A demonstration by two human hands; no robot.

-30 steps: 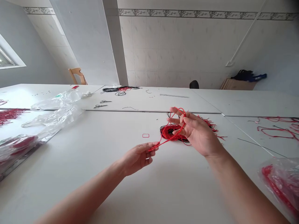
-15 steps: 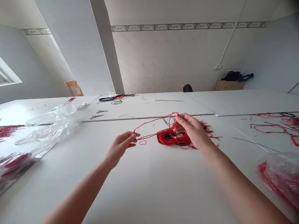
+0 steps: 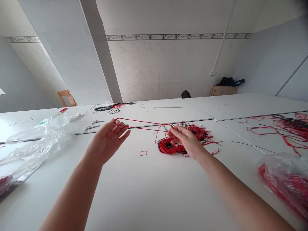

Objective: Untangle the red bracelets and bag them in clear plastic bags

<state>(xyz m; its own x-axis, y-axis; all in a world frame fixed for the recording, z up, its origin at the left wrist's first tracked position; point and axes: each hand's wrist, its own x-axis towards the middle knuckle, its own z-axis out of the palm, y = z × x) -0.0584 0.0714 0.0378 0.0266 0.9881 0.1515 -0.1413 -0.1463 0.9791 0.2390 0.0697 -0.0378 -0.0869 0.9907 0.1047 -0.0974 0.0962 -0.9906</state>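
White table (image 3: pixel 144 192) panels extend beneath both hands, a tiled wall (image 3: pixel 163 70) beyond. Raised above the surface between the hands, a red cord (image 3: pixel 135 120) is drawn into a long, narrow loop. The left hand (image 3: pixel 106 138) has its fingers parted, the loop hooked about its fingertips; the right hand (image 3: pixel 184 136) is pinched on the other end, a loose tail hanging just beside it. The hands are well apart. Beneath and beyond the right hand lies a bundle of red and black cords (image 3: pixel 168 147); a small red rectangular outline (image 3: pixel 143 151) lies between the hands, nearer the wearer. Scissors (image 3: pixel 91 127) lie beyond the left hand.

Compared with half a second ago, the left hand has opened from a pinch and the strands, then gathered closer, are spread apart.

Containers: left of the left hand, crumpled clear plastic (image 3: pixel 55 125), contents not discernible there; right of the right hand, a clear bag (image 3: pixel 286 157) holding red strands (image 3: pixel 267 178). Far beyond the right hand, dark fabric (image 3: pixel 225 82) rests on brown cardboard (image 3: pixel 223 91).
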